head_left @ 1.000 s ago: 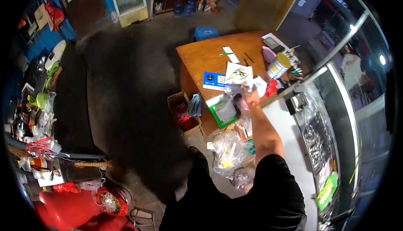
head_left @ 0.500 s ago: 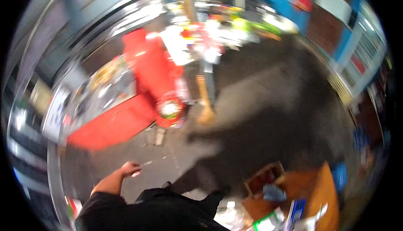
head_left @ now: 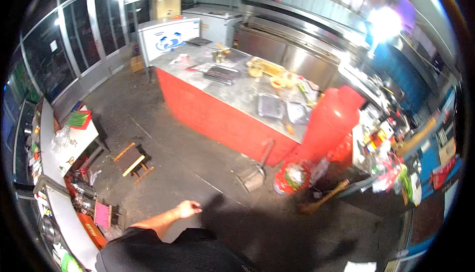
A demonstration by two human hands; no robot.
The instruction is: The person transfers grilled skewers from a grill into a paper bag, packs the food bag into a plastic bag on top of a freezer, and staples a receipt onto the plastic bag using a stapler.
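Observation:
My left hand (head_left: 189,208) hangs out in front of my black shirt, over the dark floor. Its fingers are loosely bent and a little apart, with no object visible in them. My right hand is out of sight. Nearest to the left hand on the floor are a long-handled dustpan (head_left: 253,179) and a red-lined bucket (head_left: 293,177) with pale scraps in it. A straw broom (head_left: 324,199) lies to the right. Left of the hand stands a small folding stool (head_left: 129,160).
A red-sided counter (head_left: 217,128) carries black trays (head_left: 270,105) and rolls of tape (head_left: 284,80). At its right end rises a tall red cylinder-like object (head_left: 332,116). A white side table (head_left: 81,146) holds green vegetables (head_left: 77,119) on the left. A pink-seated stool (head_left: 103,215) stands lower left.
My view has swung to the left, so the counter now sits mid-frame and the brown table at lower right has mostly left view. My left hand still hangs in front of me.

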